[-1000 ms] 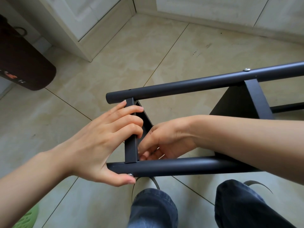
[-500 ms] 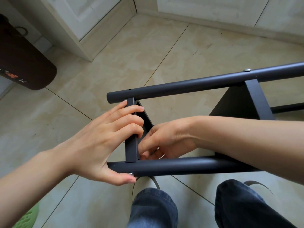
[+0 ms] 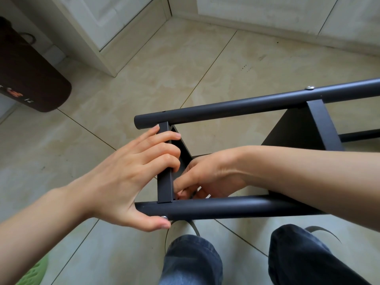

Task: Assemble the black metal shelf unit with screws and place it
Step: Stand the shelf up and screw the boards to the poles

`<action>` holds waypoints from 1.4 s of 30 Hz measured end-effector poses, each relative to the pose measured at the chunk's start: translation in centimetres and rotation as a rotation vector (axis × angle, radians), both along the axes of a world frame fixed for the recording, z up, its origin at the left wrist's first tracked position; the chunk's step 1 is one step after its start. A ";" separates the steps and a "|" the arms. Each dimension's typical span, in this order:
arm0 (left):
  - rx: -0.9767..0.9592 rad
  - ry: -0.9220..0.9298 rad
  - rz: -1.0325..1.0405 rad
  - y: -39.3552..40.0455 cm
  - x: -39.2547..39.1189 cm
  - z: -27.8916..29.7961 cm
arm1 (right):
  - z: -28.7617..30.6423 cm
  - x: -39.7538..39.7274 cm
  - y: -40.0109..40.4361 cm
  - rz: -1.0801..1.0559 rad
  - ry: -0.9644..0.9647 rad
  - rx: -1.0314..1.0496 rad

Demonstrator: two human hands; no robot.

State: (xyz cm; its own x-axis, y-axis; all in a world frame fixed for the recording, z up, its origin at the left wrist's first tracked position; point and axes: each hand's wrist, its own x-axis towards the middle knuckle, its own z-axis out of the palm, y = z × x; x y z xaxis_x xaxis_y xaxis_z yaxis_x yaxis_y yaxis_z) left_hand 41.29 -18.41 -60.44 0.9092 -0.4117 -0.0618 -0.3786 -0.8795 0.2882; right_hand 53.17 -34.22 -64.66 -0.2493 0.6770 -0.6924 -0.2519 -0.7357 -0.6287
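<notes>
There is only one view, from the camera on the person's head. It is looking forward and steeply down, so the floor is filling most of the picture. It is sitting close to the hands, which are reaching in from the lower edge, the left hand from the left side and the right hand from the right. The wide lens is bending the straight lines near the edges. The person's knees are showing at the bottom.
</notes>
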 end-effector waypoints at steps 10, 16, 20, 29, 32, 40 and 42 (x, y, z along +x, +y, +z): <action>0.004 0.003 0.000 0.0 0.0 0.1 | 0.5 0.4 0.0 -0.013 -0.032 0.000; -0.012 0.004 0.000 0.1 0.0 -0.1 | 0.0 0.0 -0.1 -0.058 -0.086 0.075; -0.017 0.002 -0.004 0.1 0.1 -0.1 | 0.2 0.3 0.1 -0.073 -0.093 0.110; 0.002 -0.004 0.000 0.0 0.1 0.0 | 0.3 0.5 0.1 0.010 -0.063 -0.006; -0.002 -0.002 0.001 0.0 0.1 0.0 | 0.2 0.1 0.1 0.003 -0.035 0.005; -0.010 0.000 0.004 0.1 0.0 -0.1 | 0.5 0.9 0.0 0.000 -0.061 0.013; -0.008 0.001 0.005 0.0 0.0 -0.1 | 0.4 0.7 0.0 0.004 -0.066 -0.008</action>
State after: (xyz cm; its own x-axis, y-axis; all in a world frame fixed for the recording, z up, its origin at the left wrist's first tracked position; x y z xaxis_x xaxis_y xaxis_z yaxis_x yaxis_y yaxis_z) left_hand 41.31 -18.37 -60.55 0.9111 -0.4078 -0.0598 -0.3741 -0.8791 0.2953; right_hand 53.91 -34.24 -64.30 -0.2056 0.6701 -0.7132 -0.2068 -0.7421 -0.6376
